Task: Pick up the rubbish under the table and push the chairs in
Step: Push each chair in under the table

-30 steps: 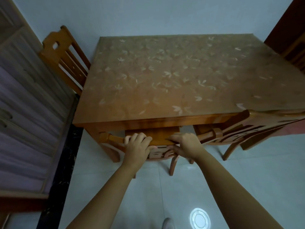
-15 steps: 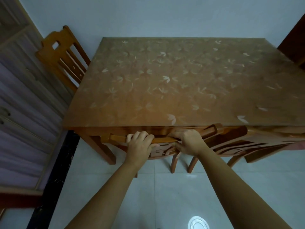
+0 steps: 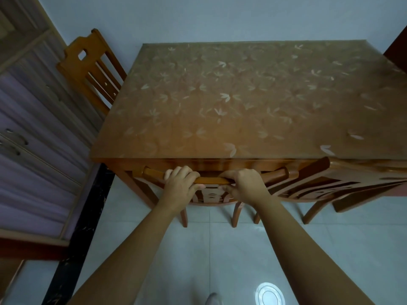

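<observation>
L hand [image 3: 180, 186] and R hand [image 3: 244, 186]: each grip clamped on the top rail of chair [image 3: 154, 173]. Vs 1 s ago, chair has slid fwd. Rail now at bench [image 3: 220, 106] edge, seat under it. Judged: chair nearly in.

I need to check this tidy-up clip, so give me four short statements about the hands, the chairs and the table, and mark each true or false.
1. The left hand and the right hand both grip the top rail of the near chair. True.
2. The chair on the right lies tipped over on the floor. False: the chair on the right stands on its legs, beside the near chair.
3. The chair on the left stands at the left side of the table. True.
4. The table has a plain white top. False: the top is brown with a pale leaf pattern.
</observation>
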Tool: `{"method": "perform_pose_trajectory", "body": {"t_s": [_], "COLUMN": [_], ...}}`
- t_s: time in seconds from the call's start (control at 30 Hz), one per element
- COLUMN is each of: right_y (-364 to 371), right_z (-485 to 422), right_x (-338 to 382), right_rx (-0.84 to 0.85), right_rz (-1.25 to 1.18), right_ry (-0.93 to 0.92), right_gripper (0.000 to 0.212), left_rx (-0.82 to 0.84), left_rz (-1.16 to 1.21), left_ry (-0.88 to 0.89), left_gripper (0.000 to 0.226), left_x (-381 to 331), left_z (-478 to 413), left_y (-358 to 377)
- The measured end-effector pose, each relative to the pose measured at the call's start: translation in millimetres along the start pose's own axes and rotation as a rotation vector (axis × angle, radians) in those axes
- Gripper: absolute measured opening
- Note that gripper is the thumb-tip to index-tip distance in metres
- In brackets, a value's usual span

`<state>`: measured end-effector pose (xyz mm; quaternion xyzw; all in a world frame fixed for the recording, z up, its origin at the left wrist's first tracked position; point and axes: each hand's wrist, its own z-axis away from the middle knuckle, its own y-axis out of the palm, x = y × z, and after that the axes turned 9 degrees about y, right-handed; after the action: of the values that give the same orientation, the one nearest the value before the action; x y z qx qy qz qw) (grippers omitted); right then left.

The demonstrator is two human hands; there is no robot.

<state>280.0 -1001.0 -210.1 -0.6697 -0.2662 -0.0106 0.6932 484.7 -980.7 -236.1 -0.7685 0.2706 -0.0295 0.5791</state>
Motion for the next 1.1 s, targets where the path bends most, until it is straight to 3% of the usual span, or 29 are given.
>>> {"method": "perform_pose_trajectory", "body": {"t_s": [0.33, 0.67, 1.1], "right_y": [-1.0, -16.1, -0.2], "right_z": [3.5, -1.0, -19.2], "right_x": [-11.0, -17.9, -7.3], "right_rx": [-0.059, 0.091, 0.036], "right_rz": [0.028, 0.025, 0.012], "right_ry": [-0.095, 0.062, 0.038], "right_gripper": [0.031, 0.029, 0.034], "left_rx": [0.02, 0.038, 0.095], "left_rz": [-0.007, -0.006, 0.018], "left_ry": [-0.028, -0.002, -0.057], "left_gripper": [0.045, 0.028, 0.027], "left_x": [-10.6, -19.8, 2.3], "left_z": [-2.1, -16.6, -23.7], "left_y": [-0.6, 3.9, -10.2]}}
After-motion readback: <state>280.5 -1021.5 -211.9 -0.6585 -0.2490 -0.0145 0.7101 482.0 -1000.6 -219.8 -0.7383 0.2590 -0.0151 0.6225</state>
